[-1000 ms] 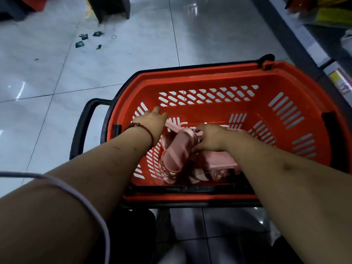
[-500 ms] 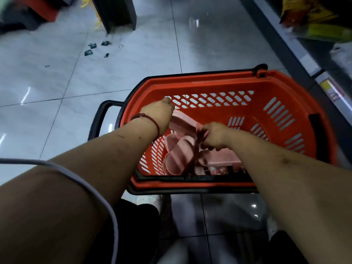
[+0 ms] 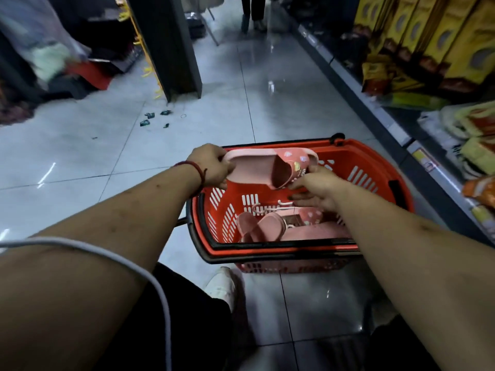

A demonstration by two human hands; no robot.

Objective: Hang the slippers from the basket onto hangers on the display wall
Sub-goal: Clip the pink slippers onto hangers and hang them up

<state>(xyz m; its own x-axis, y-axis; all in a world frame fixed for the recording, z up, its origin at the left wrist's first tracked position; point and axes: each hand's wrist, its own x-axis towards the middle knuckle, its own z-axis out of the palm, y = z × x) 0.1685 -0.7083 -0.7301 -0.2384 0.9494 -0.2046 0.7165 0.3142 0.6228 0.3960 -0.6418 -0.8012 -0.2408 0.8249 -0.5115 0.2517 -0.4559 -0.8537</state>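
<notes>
A pink slipper (image 3: 263, 168) is held lengthwise above the red basket (image 3: 369, 167). My left hand (image 3: 211, 167) grips its heel end. My right hand (image 3: 316, 188) pinches its toe end by the strap, with the other fingers spread below. More pink slippers (image 3: 267, 226) lie in the bottom of the basket, along with a white hanger (image 3: 270, 207). The display wall is not in view.
The basket stands on a glossy tiled floor (image 3: 107, 156). A shelf with packaged goods (image 3: 428, 62) runs along the right. A dark pillar (image 3: 171, 49) stands at the back left, with small scraps (image 3: 152, 119) on the floor near it. A person's legs (image 3: 253, 12) are far down the aisle.
Both hands have lifted one pink slipper out of the basket and now hold it above the rim. The camera has tilted up, showing the aisle.
</notes>
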